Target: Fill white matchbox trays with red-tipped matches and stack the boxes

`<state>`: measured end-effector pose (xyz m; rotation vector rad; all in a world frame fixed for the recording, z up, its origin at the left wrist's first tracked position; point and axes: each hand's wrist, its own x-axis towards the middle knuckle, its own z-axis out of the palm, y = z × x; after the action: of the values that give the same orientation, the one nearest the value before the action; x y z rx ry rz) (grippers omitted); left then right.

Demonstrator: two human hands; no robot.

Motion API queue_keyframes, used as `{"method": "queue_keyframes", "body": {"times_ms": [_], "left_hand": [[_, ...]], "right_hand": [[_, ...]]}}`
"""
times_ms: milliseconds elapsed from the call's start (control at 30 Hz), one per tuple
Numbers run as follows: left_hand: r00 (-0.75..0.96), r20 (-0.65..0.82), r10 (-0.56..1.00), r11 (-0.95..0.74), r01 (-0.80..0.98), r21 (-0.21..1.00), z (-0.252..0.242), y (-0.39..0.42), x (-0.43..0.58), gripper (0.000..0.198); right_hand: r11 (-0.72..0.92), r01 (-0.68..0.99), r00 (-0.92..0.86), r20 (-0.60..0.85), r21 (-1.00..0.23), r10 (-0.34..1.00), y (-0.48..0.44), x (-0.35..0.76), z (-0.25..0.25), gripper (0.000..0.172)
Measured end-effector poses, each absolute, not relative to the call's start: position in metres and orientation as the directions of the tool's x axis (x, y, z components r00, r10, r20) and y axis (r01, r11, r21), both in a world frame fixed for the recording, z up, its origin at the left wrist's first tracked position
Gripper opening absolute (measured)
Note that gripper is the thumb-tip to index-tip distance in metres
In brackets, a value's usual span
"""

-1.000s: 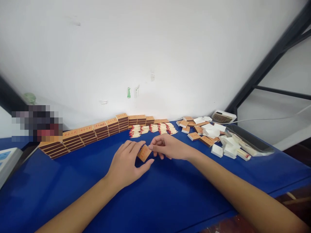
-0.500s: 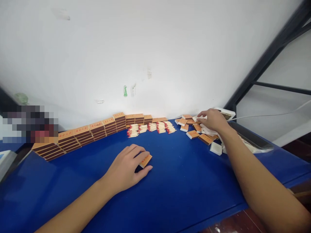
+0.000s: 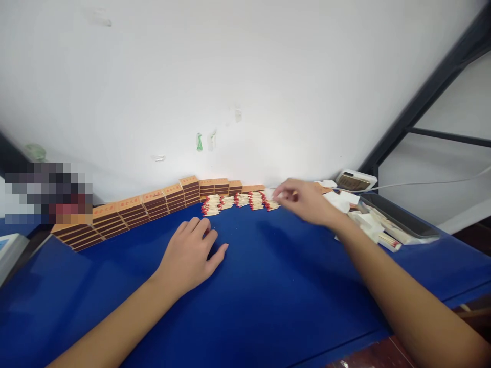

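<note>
My left hand (image 3: 192,253) rests on the blue tabletop (image 3: 245,301), fingers loosely curved and thumb held apart. Nothing shows in its grasp; what lies under the palm is hidden. My right hand (image 3: 307,202) is raised by the right end of the loose matches (image 3: 241,200), which lie in small red-tipped bundles. Its fingertips pinch a small, blurred white piece (image 3: 269,194) that looks like a matchbox tray. Behind the matches, stacked orange matchboxes (image 3: 153,202) line the wall. My right hand and forearm cover most of the loose matchbox heap.
White paper-like pieces (image 3: 337,202) and a tray holding matches (image 3: 389,241) lie at the right. Near them are a black flat device (image 3: 399,217) and a white-and-gold object (image 3: 355,180) by a cable. A dark metal frame (image 3: 425,97) rises at the right.
My right hand has moved left from the heap, bringing a white piece toward the matches. My left hand has shifted slightly left, and the matchbox in it no longer shows.
</note>
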<state>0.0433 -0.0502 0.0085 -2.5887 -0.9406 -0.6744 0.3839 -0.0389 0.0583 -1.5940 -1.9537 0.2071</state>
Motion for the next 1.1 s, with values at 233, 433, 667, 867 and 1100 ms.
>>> {"method": "queue_keyframes", "body": {"times_ms": [233,433,667,867,1100], "left_hand": [[0.665,0.558,0.496,-0.811,0.584,0.025,0.002,-0.052,0.047,0.046],[0.699,0.504,0.508,-0.834,0.544,0.085,0.0,-0.053,0.049,0.023],[0.698,0.496,0.517,-0.837,0.534,0.121,0.001,-0.053,0.048,0.021],[0.695,0.491,0.526,-0.833,0.536,0.133,0.0,-0.054,0.048,0.021],[0.698,0.482,0.53,-0.833,0.534,0.143,0.001,-0.053,0.049,0.022]], "right_hand": [[0.549,0.597,-0.486,0.282,-0.585,0.827,-0.084,0.283,0.027,0.01],[0.627,0.613,-0.44,0.452,-0.481,0.776,-0.076,0.305,0.03,0.015],[0.674,0.673,-0.483,0.511,-0.303,0.711,-0.058,0.324,0.024,0.031],[0.645,0.683,-0.464,0.478,-0.344,0.746,-0.058,0.325,0.026,0.041],[0.504,0.733,-0.328,0.412,-0.456,0.85,-0.058,0.329,0.032,0.06]]}}
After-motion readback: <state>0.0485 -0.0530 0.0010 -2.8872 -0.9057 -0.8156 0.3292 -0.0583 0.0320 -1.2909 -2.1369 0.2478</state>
